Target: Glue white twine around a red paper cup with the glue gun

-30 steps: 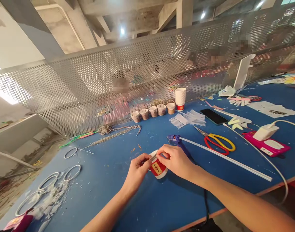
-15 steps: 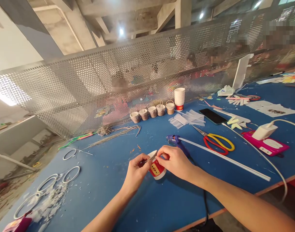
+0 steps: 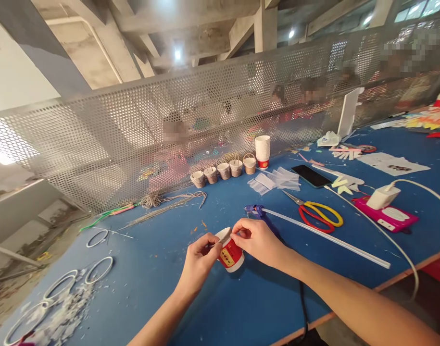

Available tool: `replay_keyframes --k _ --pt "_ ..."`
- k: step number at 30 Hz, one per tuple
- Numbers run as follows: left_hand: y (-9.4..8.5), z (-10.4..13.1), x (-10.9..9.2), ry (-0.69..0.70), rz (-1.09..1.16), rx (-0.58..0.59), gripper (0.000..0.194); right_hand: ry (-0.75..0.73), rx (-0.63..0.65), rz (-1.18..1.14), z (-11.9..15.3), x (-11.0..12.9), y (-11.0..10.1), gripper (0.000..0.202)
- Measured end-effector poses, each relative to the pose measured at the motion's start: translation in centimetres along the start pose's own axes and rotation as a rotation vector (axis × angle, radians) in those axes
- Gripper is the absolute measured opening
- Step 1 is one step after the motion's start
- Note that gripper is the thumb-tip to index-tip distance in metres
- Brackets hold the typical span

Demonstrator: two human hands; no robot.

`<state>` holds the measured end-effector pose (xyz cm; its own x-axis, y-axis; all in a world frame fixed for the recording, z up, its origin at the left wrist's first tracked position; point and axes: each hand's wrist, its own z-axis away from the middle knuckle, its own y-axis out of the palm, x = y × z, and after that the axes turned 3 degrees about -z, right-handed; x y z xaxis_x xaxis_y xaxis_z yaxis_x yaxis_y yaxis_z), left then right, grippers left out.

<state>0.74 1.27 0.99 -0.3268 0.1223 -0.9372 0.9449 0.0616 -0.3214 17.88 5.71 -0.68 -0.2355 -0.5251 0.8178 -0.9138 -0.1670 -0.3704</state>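
A red and white paper cup [image 3: 231, 255] stands tilted on the table between my hands, a yellow label on its side. A thin grey-brown strip, perhaps cord [image 3: 225, 237], runs along its rim. My left hand [image 3: 202, 255] is closed in a pinch on the strip's left end, fingers against the cup's rim. With thumb and forefinger together, my right hand [image 3: 255, 238] pinches at the right end of the strip; its fingertips partly hide it. Just behind my right hand lies a blue glue gun [image 3: 256, 210] with a long clear glue stick [image 3: 324, 236] in it.
Several small wrapped cups [image 3: 223, 170] line the perforated metal screen [image 3: 133, 139] beside a stack of paper cups [image 3: 262, 150]. Clear strips [image 3: 273, 180], a phone [image 3: 311, 176], scissors [image 3: 319, 216] and a pink power strip [image 3: 385, 214] lie right; cord [image 3: 155, 199] and white rings [image 3: 99, 270] left.
The view has shifted slightly, so the table things sit a little further left. My fingers keep their pinch at the rim, and slightly more of the cup's red side shows.
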Motion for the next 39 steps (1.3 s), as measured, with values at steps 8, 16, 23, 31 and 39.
replay_keyframes --k 8,16,23,31,39 --pt "0.0 -0.1 0.1 0.003 -0.018 -0.002 0.023 0.044 0.014 -0.058 -0.1 0.2 0.1 0.009" --pt "-0.2 -0.2 0.2 0.051 -0.010 0.012 0.024 0.138 0.035 -0.178 -0.3 0.2 -0.1 0.003" --pt "-0.7 -0.4 0.3 0.086 -0.017 0.090 0.021 0.158 0.173 -0.253 -0.4 -0.1 -0.8 0.018" --pt "-0.9 -0.8 0.6 0.150 -0.070 0.056 0.013 0.018 0.116 -0.080 0.0 -0.5 -0.4 0.008" --pt "-0.6 -1.0 1.2 0.292 -0.276 0.016 0.022 -0.266 0.034 0.298 0.7 -0.5 1.0 0.014"
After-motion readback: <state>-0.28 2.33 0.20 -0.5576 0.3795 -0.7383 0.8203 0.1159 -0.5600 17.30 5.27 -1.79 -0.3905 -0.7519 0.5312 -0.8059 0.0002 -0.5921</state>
